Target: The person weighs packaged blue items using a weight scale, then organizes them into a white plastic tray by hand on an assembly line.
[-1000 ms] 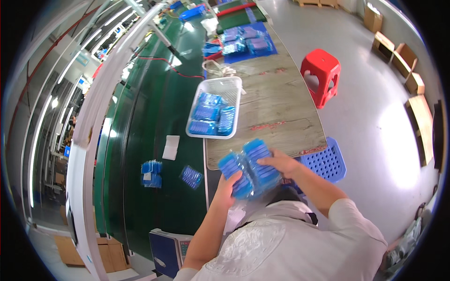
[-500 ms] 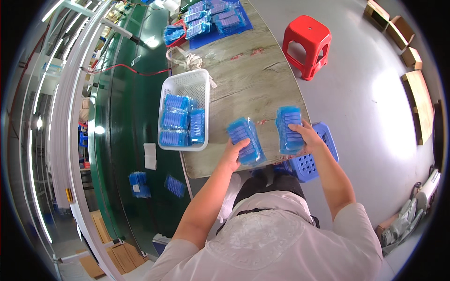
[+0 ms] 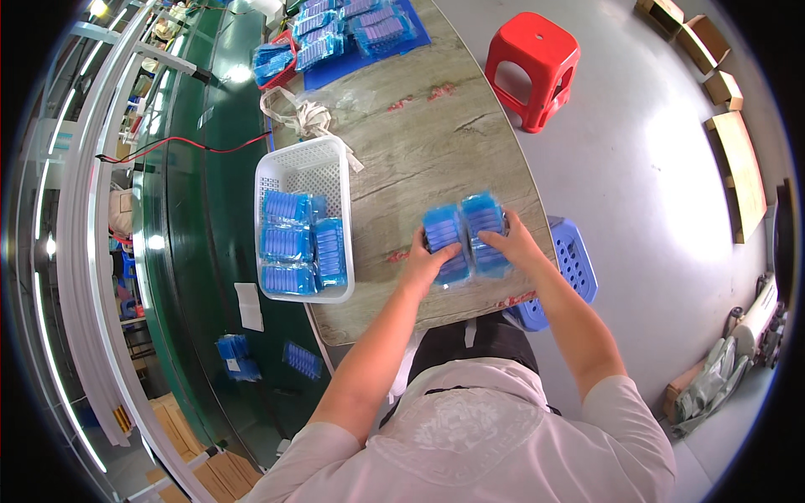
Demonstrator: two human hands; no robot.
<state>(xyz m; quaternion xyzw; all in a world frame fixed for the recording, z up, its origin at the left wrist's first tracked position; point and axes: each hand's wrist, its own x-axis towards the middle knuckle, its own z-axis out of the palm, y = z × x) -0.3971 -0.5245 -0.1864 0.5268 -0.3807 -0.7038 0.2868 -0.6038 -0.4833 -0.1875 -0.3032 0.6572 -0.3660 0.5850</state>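
My left hand grips a stack of blue plastic packets with lavender strips showing through, thumb across the front. Beside it, almost touching, my right hand is closed on a second stack of the same packets. Both stacks are at the near part of the wood-patterned table; whether they rest on it or hang just above, I cannot tell. To the left, a white plastic basket holds several piles of similar packets in its near half.
More packets are heaped on a blue sheet at the table's far end, beside a red basket. A cloth strap lies behind the white basket. Left runs a green conveyor with loose packets. A red stool and blue crate stand right.
My two stacks have come together, the left one moving right and the right one moving left. The view has shifted, so the white basket appears lower and farther left.
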